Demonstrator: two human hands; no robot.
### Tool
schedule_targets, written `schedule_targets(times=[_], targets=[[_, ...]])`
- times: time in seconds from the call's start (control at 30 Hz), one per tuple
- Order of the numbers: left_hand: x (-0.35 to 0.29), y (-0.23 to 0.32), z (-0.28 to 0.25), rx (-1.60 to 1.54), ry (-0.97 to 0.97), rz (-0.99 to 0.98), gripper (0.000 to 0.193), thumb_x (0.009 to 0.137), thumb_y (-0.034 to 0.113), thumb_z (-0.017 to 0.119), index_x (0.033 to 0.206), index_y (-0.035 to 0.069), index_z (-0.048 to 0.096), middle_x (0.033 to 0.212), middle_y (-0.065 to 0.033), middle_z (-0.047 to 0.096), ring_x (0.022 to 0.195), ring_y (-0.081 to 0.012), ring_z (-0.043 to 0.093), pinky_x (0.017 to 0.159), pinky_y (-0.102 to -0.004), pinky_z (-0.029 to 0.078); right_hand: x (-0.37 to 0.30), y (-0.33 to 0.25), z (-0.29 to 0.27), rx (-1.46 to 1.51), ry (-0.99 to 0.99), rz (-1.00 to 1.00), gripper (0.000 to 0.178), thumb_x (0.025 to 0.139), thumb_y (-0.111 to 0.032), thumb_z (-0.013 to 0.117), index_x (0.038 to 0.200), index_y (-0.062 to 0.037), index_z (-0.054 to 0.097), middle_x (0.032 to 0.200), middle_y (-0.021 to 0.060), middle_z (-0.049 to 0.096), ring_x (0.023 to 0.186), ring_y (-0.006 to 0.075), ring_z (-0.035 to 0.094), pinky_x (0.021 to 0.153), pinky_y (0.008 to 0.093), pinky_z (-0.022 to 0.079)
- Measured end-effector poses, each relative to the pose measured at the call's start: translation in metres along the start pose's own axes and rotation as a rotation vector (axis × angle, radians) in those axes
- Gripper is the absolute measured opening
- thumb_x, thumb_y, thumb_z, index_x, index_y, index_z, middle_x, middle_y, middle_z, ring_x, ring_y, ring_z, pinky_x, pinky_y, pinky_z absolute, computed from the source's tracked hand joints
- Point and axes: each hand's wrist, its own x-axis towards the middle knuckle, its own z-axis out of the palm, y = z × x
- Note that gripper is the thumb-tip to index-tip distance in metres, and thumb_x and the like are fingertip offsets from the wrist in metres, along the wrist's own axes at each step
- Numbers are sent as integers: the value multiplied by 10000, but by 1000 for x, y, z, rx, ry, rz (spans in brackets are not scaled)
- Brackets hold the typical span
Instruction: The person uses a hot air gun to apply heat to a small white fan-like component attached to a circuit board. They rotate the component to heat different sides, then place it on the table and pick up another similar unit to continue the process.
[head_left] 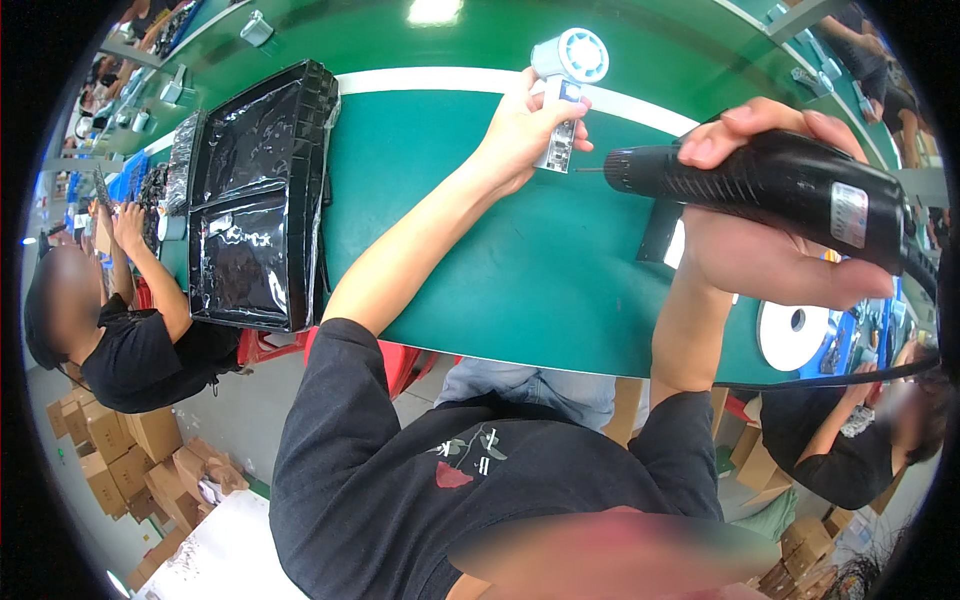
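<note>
My left hand (535,125) grips a small handheld fan (570,62) by its handle, over the far middle of the green table. The fan has a pale blue round head with a spoked grille. Its handle's lower end looks open, with inner parts showing. In my right hand (770,230) is a black electric screwdriver (770,175), held level with its thin bit pointing left. The bit's tip is close to the fan's handle, with a small gap that shows between them. A cable runs from the screwdriver's rear at the right.
A black plastic-lined tray (262,200) with two compartments stands on the table's left. At the right lie a white reel (790,335) and a dark flat piece (660,232) partly under my right hand. Co-workers sit on both sides. Cardboard boxes (125,455) are stacked on the floor.
</note>
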Motion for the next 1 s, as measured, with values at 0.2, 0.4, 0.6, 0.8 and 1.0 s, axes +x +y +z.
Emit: schedule_targets(times=[0.2,0.4,0.6,0.8,1.0], targets=[[3,-5,-11,7,-76,-42,822,781,-65,778,1464,23,331,1078,-101,602,862,-224,702,895,-445,630,6,-14,-13,-6,56,-5,1085,832,-946,294,1281,10,541,1000,325,658,668,320,644,613,441,555],[3,-9,-13,-44,-241,-85,912,731,-135,759,1492,33,285,1086,-91,559,975,-263,710,974,-530,597,8,-15,-17,11,93,-6,1085,828,-954,276,1257,4,551,982,313,665,655,315,641,622,437,542],[2,-4,-14,-14,-248,-97,907,745,-118,778,1490,29,283,1088,-85,561,950,-252,713,964,-532,596,8,-16,-19,-28,93,-18,1097,821,-963,262,1255,2,552,976,307,667,653,311,644,627,432,541],[0,-6,-11,-7,-296,-73,912,750,-111,801,1481,19,272,1076,-106,559,955,-276,722,954,-531,599,7,-16,-21,-20,97,-16,1107,817,-969,250,1255,1,552,988,307,666,654,308,645,624,428,539],[5,-4,-13,51,-240,-52,875,788,-97,773,1481,8,250,1101,-156,592,981,-304,724,955,-493,600,7,-18,-19,-22,89,-9,1114,808,-975,256,1262,0,546,1003,309,662,669,310,647,618,426,540]])
